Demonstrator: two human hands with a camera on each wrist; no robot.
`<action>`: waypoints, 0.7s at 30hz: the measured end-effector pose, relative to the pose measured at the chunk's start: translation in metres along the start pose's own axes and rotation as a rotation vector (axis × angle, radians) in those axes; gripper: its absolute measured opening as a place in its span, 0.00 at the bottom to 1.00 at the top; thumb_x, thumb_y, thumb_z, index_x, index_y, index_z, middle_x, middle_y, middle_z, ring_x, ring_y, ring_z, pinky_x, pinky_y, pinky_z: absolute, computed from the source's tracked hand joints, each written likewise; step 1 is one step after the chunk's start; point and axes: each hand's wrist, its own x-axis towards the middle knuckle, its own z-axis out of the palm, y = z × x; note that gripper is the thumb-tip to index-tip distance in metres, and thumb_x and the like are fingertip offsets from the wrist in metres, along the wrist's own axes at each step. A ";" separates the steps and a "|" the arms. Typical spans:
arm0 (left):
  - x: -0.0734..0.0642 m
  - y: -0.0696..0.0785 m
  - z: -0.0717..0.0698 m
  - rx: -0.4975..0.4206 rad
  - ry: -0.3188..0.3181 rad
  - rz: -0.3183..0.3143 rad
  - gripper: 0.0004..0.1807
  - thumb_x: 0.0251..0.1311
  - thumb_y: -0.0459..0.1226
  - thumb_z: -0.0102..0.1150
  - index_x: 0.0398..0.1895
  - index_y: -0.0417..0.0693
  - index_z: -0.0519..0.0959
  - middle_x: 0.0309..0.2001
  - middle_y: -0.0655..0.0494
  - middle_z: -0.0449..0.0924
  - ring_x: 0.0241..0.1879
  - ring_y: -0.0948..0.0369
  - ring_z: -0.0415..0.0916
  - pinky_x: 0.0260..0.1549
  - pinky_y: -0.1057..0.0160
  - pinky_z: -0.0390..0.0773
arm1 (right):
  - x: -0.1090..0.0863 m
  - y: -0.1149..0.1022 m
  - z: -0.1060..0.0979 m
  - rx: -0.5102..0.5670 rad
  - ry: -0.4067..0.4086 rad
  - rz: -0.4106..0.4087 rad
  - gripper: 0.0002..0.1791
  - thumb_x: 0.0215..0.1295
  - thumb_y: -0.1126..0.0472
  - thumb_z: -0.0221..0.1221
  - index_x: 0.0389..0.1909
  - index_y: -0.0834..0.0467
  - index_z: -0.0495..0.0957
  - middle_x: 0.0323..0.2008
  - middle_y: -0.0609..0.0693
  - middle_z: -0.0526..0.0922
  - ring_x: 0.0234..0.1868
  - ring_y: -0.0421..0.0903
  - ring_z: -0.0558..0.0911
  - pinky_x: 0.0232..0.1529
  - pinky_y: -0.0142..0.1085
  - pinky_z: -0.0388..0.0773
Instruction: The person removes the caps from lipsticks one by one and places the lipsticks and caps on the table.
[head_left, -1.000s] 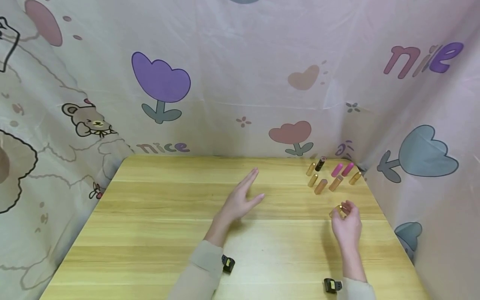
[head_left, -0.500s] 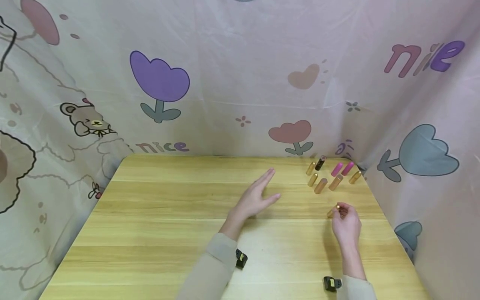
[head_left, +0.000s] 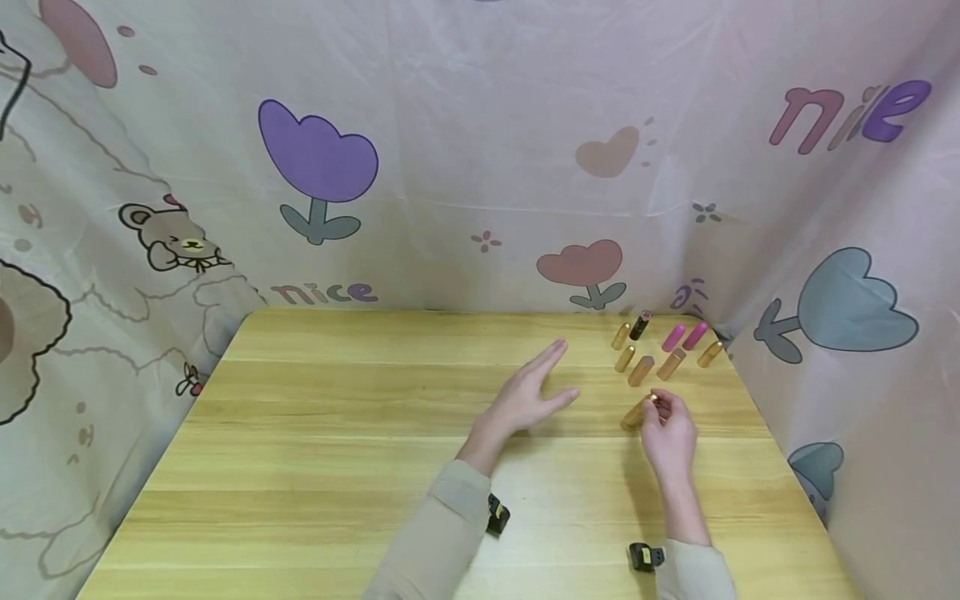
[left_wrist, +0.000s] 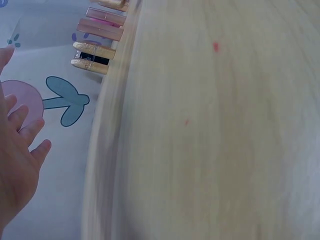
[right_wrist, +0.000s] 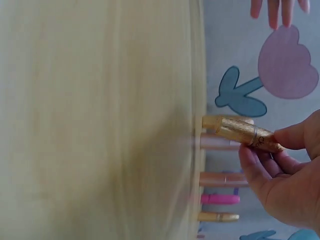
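Nearest to us, at the near edge, two pale sleeves [head_left: 435, 529] reach in over the wooden table [head_left: 300, 417], each with a small black device [head_left: 497, 515] at its wrist. Beyond the cuff on the right, we see the right hand [head_left: 670, 429] grasping a gold tube [head_left: 636, 414], pinching its upper end between thumb and fingers; the tube leans, and we cannot tell whether its lower end touches the table. To the left, the left hand [head_left: 528, 398] is released, its fingers straight and the thumb spread apart, pointing toward the far right. Farther off, in the far right part of the table, we find a group of upright tubes: two tan tubes [head_left: 641, 371] nearest, a gold one [head_left: 626, 359] just left of them and another [head_left: 710, 354] to their right, then two pink tubes [head_left: 684, 337], a black tube [head_left: 640, 326] and one more gold one [head_left: 621, 337] behind. Farthest, we face a pale curtain [head_left: 450, 167] printed with tulips [head_left: 318, 158], hearts and a bear [head_left: 180, 240].
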 end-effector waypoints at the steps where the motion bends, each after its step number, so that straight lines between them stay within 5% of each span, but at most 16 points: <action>1: 0.000 0.000 0.001 0.002 -0.001 -0.002 0.47 0.76 0.60 0.55 0.89 0.61 0.46 0.88 0.67 0.43 0.87 0.54 0.51 0.85 0.44 0.56 | 0.000 -0.002 0.003 0.006 0.008 -0.011 0.21 0.80 0.68 0.53 0.68 0.73 0.73 0.61 0.74 0.79 0.61 0.67 0.82 0.42 0.04 0.62; 7: 0.004 0.002 0.006 0.007 -0.011 -0.008 0.47 0.75 0.61 0.56 0.89 0.63 0.46 0.88 0.66 0.44 0.87 0.55 0.51 0.85 0.46 0.56 | 0.000 -0.013 0.017 0.033 -0.003 -0.035 0.21 0.81 0.68 0.53 0.68 0.73 0.73 0.61 0.73 0.81 0.61 0.66 0.83 0.45 0.08 0.69; 10: 0.006 0.003 0.009 0.000 -0.015 -0.012 0.48 0.74 0.60 0.58 0.89 0.64 0.47 0.88 0.67 0.44 0.87 0.55 0.51 0.85 0.46 0.57 | 0.000 -0.020 0.023 0.040 -0.027 -0.037 0.21 0.81 0.67 0.53 0.68 0.72 0.73 0.62 0.73 0.81 0.62 0.65 0.83 0.58 0.27 0.84; 14: 0.007 0.004 0.011 0.000 -0.019 -0.021 0.48 0.74 0.58 0.60 0.89 0.66 0.47 0.88 0.69 0.45 0.86 0.56 0.52 0.84 0.47 0.58 | -0.001 -0.029 0.032 0.053 -0.059 -0.056 0.20 0.81 0.68 0.53 0.68 0.71 0.73 0.63 0.71 0.79 0.64 0.66 0.82 0.69 0.56 0.82; 21: 0.008 0.006 0.012 -0.005 -0.028 -0.041 0.45 0.75 0.59 0.58 0.88 0.69 0.49 0.87 0.66 0.50 0.85 0.55 0.56 0.83 0.46 0.61 | -0.005 -0.042 0.048 0.095 -0.107 -0.085 0.19 0.80 0.67 0.54 0.66 0.71 0.74 0.63 0.67 0.75 0.65 0.67 0.81 0.71 0.57 0.81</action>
